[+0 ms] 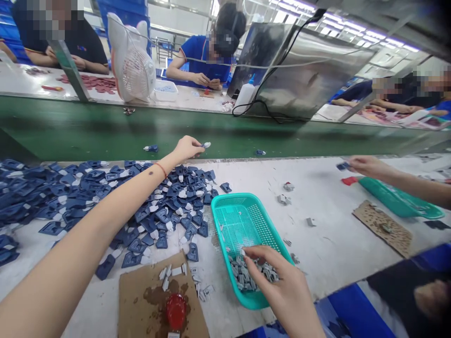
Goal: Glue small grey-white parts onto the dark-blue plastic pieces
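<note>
My left hand (188, 147) is stretched out over the green conveyor belt (218, 136). Between its fingertips is a small blue-and-white part (206, 145). Below that arm spreads a large pile of dark blue parts with whitish tips (176, 195). My right hand (278, 277) is over the near end of a turquoise plastic basket (215, 209). Its thumb and index finger pinch a small pale piece (243, 252), partly hidden by the fingertips. Small grey pieces (243, 274) lie heaped in the basket below this hand.
Cardboard (137, 300) with a red cap-like object (175, 311) lies in front. Loose grey bits (283, 199) dot the table (253, 173). At right, a co-worker's hand (364, 165) holds a blue part near another turquoise basket (394, 197). Across the belt stand a white fan (132, 61) and seated people.
</note>
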Demonstrator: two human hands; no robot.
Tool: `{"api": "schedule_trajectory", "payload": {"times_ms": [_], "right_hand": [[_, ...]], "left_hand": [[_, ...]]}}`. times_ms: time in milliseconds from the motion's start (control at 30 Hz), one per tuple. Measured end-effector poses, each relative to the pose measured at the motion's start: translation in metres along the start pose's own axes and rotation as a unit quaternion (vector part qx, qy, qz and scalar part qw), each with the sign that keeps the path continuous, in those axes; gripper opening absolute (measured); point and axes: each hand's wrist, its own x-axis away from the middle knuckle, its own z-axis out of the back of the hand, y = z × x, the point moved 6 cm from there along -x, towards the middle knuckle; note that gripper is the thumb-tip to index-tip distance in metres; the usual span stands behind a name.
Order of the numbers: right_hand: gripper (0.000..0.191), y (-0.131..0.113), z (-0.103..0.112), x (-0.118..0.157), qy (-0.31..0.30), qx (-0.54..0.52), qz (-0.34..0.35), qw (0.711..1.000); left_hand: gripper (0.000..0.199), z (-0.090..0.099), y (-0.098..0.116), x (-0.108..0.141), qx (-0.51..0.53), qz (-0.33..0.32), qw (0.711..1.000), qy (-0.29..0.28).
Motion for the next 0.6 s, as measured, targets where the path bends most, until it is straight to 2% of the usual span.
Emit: {"api": "schedule_trajectory", "payload": {"times_ms": [67,167,200,300,333,433,600], "right_hand": [[0.018,-0.009,-0.003,0.006,-0.001,-0.042,-0.021,0.999],[0.017,-0.023,-0.016,0.016,-0.021,-0.090,-0.033,0.995],[0.016,-0.027,-0.021,0.020,-0.024,-0.101,-0.028,0.994],[0.015,-0.041,-0.036,0.029,-0.030,-0.118,0.001,0.993],[0.014,-0.046,-0.039,0.032,-0.030,-0.117,0.013,0.993],[0.011,-0.059,-0.046,0.041,-0.033,-0.095,0.042,0.994],[0.009,-0.081,-0.055,0.053,-0.057,-0.038,0.110,0.992]], "left_hand": [[0.023,0.012,0.005,0.035,0.086,-0.004,0.996,0.001],[0.025,0.028,0.008,0.103,0.192,-0.008,0.981,-0.007],[0.029,0.032,0.008,0.128,0.241,-0.006,0.970,-0.013],[0.044,0.038,0.003,0.201,0.410,0.019,0.912,-0.028],[0.043,0.039,0.000,0.224,0.435,0.030,0.900,-0.020],[0.030,0.038,-0.016,0.282,0.442,0.073,0.894,0.026],[0.031,0.016,-0.053,0.360,0.454,0.151,0.871,0.109]]}}
